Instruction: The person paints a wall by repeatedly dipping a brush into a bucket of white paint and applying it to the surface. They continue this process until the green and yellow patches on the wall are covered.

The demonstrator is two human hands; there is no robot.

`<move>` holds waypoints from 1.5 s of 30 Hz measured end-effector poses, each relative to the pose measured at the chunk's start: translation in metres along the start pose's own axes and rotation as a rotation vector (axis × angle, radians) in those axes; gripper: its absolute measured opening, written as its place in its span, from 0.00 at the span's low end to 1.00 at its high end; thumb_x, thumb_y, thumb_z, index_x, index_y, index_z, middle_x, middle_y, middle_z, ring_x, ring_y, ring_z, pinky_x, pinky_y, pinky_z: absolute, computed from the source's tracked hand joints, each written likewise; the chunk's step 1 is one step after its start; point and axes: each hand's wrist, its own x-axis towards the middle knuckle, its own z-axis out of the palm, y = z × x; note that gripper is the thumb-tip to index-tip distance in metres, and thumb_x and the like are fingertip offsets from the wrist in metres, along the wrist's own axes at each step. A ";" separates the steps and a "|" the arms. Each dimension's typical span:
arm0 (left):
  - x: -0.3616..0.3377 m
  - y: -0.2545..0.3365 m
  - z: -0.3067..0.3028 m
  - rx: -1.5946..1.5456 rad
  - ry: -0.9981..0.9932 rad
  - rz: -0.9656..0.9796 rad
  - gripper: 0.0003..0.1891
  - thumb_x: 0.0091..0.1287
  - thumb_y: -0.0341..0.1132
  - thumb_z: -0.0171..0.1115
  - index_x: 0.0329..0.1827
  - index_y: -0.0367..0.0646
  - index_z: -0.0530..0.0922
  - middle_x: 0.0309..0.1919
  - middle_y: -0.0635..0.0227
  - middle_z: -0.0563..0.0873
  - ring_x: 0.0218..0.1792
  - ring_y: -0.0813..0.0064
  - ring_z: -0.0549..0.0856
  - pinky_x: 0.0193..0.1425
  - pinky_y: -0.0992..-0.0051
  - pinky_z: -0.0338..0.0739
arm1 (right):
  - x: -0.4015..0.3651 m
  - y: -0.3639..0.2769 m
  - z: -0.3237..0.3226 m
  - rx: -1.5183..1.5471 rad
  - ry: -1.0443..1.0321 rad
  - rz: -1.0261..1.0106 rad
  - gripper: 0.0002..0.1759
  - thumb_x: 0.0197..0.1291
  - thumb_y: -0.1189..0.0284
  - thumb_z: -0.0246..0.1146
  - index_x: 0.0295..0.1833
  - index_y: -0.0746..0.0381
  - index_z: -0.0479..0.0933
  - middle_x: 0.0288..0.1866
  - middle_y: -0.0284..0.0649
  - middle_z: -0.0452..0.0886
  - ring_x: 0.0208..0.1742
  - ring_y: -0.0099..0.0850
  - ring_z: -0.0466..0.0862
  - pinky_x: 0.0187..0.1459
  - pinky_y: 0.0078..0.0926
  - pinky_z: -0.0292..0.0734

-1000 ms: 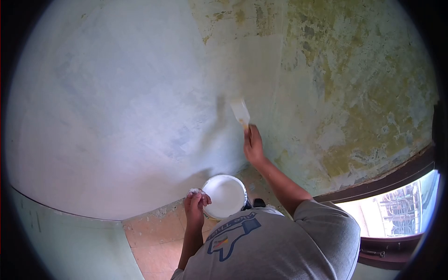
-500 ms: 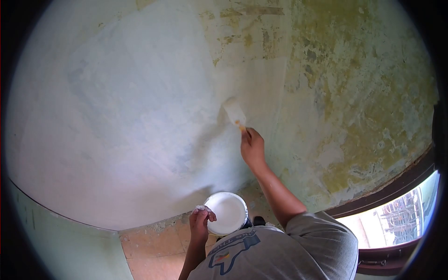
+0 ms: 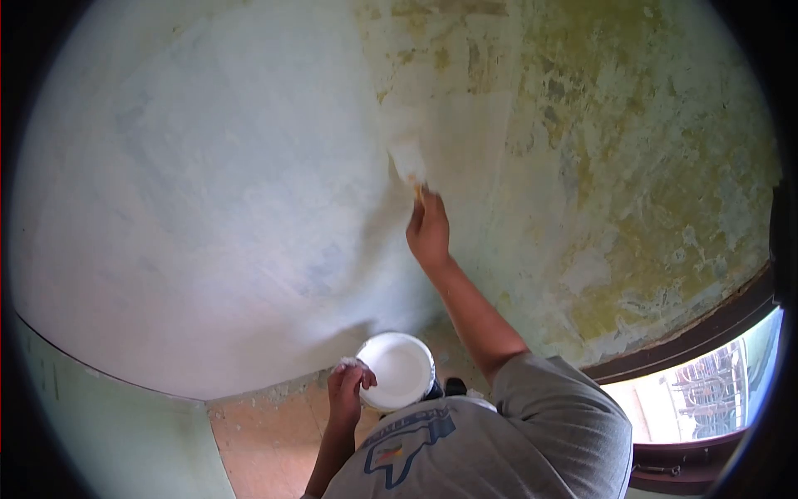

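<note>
My right hand (image 3: pixel 429 231) is raised against the wall, closed round the wooden handle of a flat paintbrush (image 3: pixel 408 164). The brush's pale, wide head lies on or very close to the wall surface (image 3: pixel 249 166), its shadow falling just to the left. Lower down, my left hand (image 3: pixel 347 391) is at the left rim of a white bucket (image 3: pixel 399 372). Its fingers are curled and smeared white, with a whitish lump at the fingertips. Whether they grip the rim or something else is hidden. The bucket's inside looks white.
Patchy yellow-green wall (image 3: pixel 632 208) with flaking spots spreads to the right. A dark-framed window opening (image 3: pixel 698 391) lies at lower right. Tan floor tiles (image 3: pixel 266 441) meet the wall below, and a pale green surface (image 3: pixel 125 441) stands at lower left.
My right hand has moved up and slightly left along the wall with the paintbrush. My left hand stays by the bucket; the view has shifted a little.
</note>
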 end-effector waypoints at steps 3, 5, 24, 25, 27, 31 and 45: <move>0.002 -0.005 -0.006 0.013 -0.030 0.031 0.02 0.69 0.28 0.57 0.38 0.41 0.76 0.29 0.65 0.78 0.28 0.71 0.77 0.39 0.65 0.77 | -0.064 0.030 -0.011 -0.109 -0.082 0.063 0.23 0.65 0.81 0.60 0.66 0.64 0.71 0.42 0.55 0.79 0.38 0.56 0.82 0.36 0.49 0.79; 0.003 -0.003 -0.001 -0.018 0.012 0.015 0.02 0.69 0.29 0.57 0.37 0.41 0.76 0.29 0.65 0.78 0.28 0.71 0.77 0.39 0.65 0.77 | -0.092 0.026 -0.029 -0.148 -0.167 0.255 0.17 0.65 0.83 0.58 0.60 0.66 0.74 0.41 0.57 0.80 0.37 0.58 0.80 0.38 0.49 0.78; 0.004 0.000 0.002 -0.040 0.008 0.008 0.03 0.69 0.30 0.57 0.39 0.40 0.75 0.33 0.65 0.78 0.30 0.72 0.78 0.40 0.66 0.76 | 0.008 -0.055 -0.037 -0.027 -0.221 0.103 0.17 0.64 0.82 0.59 0.59 0.64 0.76 0.36 0.53 0.78 0.35 0.52 0.82 0.36 0.46 0.78; 0.004 -0.001 -0.003 -0.041 0.009 0.005 0.03 0.69 0.30 0.57 0.39 0.40 0.75 0.33 0.65 0.78 0.30 0.72 0.78 0.40 0.66 0.76 | -0.008 -0.047 -0.040 -0.114 -0.277 0.140 0.18 0.63 0.81 0.59 0.59 0.64 0.76 0.37 0.54 0.79 0.36 0.53 0.83 0.38 0.47 0.80; 0.003 -0.005 -0.014 -0.066 0.004 0.009 0.03 0.69 0.30 0.58 0.40 0.41 0.76 0.33 0.66 0.78 0.30 0.72 0.78 0.39 0.66 0.76 | -0.040 -0.028 -0.042 -0.179 -0.373 0.199 0.18 0.63 0.81 0.59 0.59 0.64 0.75 0.38 0.54 0.79 0.37 0.54 0.84 0.38 0.48 0.81; -0.001 -0.003 -0.019 -0.087 0.049 0.017 0.03 0.69 0.30 0.59 0.40 0.41 0.76 0.33 0.66 0.78 0.30 0.72 0.77 0.39 0.66 0.77 | -0.091 0.007 -0.044 -0.318 -0.598 0.336 0.21 0.62 0.80 0.60 0.62 0.64 0.70 0.39 0.57 0.80 0.37 0.55 0.84 0.38 0.52 0.81; 0.008 -0.010 -0.038 0.113 -0.048 -0.092 0.08 0.73 0.34 0.57 0.40 0.37 0.77 0.25 0.66 0.79 0.29 0.74 0.80 0.39 0.71 0.76 | 0.032 -0.112 -0.129 -0.019 -0.433 0.304 0.20 0.61 0.77 0.63 0.57 0.68 0.66 0.36 0.64 0.82 0.38 0.64 0.83 0.38 0.53 0.77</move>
